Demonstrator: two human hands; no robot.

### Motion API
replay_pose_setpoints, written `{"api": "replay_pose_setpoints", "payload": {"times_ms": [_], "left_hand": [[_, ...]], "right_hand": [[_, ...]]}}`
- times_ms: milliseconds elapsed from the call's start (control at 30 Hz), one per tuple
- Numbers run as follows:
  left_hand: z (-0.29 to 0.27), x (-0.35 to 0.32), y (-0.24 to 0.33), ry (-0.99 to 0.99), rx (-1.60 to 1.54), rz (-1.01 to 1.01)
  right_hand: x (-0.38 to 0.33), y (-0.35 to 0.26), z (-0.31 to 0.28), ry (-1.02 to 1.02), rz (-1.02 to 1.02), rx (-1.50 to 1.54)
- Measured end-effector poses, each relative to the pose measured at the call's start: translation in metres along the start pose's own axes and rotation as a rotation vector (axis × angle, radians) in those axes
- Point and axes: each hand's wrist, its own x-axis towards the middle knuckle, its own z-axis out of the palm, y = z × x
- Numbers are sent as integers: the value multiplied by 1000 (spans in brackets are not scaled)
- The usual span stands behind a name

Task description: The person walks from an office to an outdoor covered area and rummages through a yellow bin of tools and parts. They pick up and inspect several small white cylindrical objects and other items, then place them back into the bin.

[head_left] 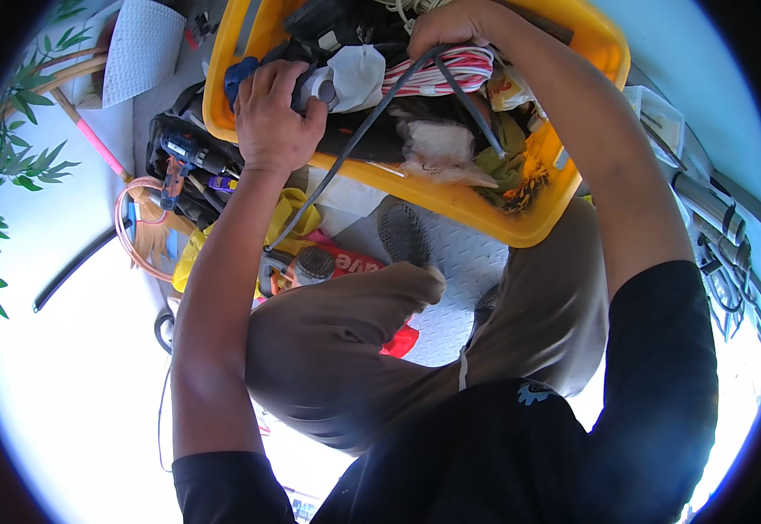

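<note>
head view | worn on head | looks steeply down | close over yellow crate (564,210)

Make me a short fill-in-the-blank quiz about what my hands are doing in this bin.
1. Both hands reach into a ____ bin.
2. The right hand rests on a coil of red and ____ cord.
3. A ____ cable hangs over the bin's rim.
4. The left hand grips a ____ tube.

Missing words: yellow; white; grey; white

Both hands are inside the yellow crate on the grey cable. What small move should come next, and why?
Probably lift the right hand a little to draw the grey cable clear. The cable runs from that hand across the red-and-white coil, over the yellow crate rim. The left hand presses on the clutter and could hold it down.
</note>
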Motion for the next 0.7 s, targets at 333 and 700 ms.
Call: {"api": "replay_pose_setpoints", "payload": {"times_ms": [333,700], "left_hand": [[0,0,-1,-44,-59,23],[2,1,-8,-53,-81,118]], "right_hand": [[-28,-23,149,543,-137,-467],[-213,46,138,1613,363,-193]]}}
